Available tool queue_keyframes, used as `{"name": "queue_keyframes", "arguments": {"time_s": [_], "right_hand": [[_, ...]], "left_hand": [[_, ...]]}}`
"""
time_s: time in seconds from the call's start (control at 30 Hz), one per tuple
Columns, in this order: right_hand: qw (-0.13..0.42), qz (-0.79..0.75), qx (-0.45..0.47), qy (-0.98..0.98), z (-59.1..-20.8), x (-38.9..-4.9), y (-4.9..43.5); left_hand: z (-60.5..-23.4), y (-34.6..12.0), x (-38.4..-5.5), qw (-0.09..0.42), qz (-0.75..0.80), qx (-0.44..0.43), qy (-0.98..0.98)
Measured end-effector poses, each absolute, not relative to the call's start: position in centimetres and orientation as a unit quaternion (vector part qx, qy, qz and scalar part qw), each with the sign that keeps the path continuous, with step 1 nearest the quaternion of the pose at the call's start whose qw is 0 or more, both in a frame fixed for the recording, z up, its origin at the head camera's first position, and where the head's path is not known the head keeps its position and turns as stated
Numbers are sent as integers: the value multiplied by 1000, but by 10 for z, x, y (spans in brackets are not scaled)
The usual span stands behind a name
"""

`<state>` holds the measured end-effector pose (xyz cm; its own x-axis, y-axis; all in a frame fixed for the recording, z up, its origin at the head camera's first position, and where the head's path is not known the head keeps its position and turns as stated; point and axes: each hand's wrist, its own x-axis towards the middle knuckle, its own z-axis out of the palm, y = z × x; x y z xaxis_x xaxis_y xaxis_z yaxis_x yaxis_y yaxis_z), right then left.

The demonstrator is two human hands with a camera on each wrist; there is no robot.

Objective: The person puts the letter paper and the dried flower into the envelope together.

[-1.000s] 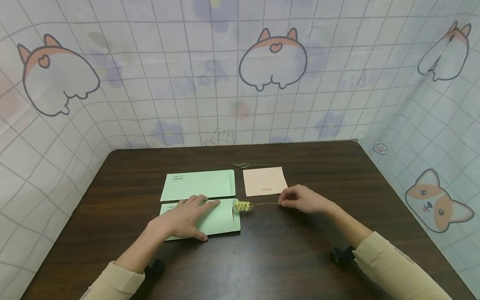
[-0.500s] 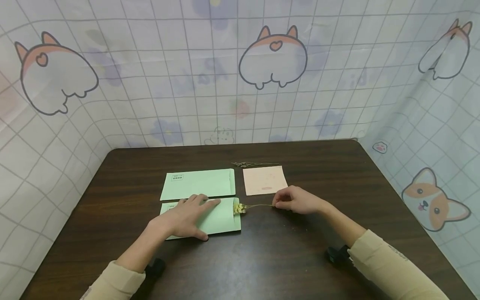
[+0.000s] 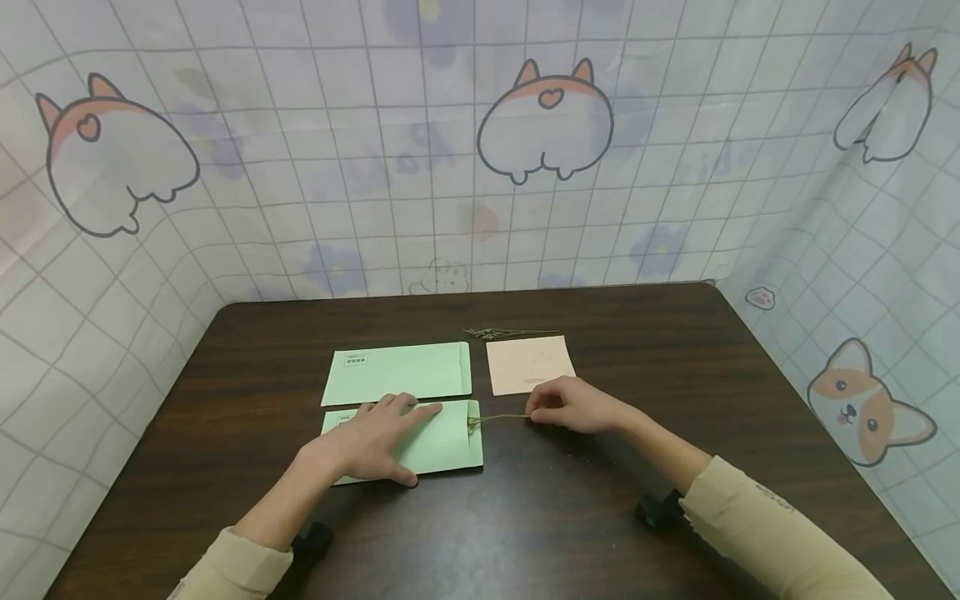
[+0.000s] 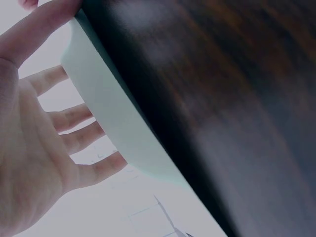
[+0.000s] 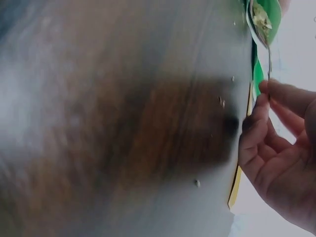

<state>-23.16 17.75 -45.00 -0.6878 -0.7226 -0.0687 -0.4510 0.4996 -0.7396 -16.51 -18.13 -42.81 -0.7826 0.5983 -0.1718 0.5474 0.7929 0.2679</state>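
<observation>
My left hand [image 3: 372, 442] lies spread over the nearer green envelope [image 3: 438, 446], its fingers on the paper and the thumb at the near edge. My right hand [image 3: 573, 406] pinches the thin stem [image 3: 504, 417] of a dried flower sprig between thumb and fingertips. The sprig's yellowish head [image 5: 261, 19] sits inside the envelope's open right end, mostly hidden in the head view. In the right wrist view the mouth of the envelope [image 5: 275, 12] bulges around the flower head.
A second green envelope [image 3: 397, 372] lies just behind the first. To its right is a pink card [image 3: 528, 364], with another dried sprig [image 3: 510, 332] behind it. Small crumbs [image 5: 197, 182] dot the dark table [image 3: 570, 525]. A patterned cloth hangs around the table.
My right hand has moved left with the sprig, and the yellow flower head has gone from outside the envelope's end into its opening. The left hand has stayed in place.
</observation>
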Motion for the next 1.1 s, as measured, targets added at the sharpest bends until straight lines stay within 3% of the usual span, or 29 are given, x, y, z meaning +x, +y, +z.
{"name": "queue_keyframes", "arguments": {"time_s": [0.2, 1.1], "right_hand": [[159, -366, -325, 857, -451, -229, 172], [170, -402, -289, 852, -454, -220, 145]], "left_hand": [[-428, -182, -166, 124, 102, 306, 938], [-428, -180, -167, 132, 103, 305, 938]]}}
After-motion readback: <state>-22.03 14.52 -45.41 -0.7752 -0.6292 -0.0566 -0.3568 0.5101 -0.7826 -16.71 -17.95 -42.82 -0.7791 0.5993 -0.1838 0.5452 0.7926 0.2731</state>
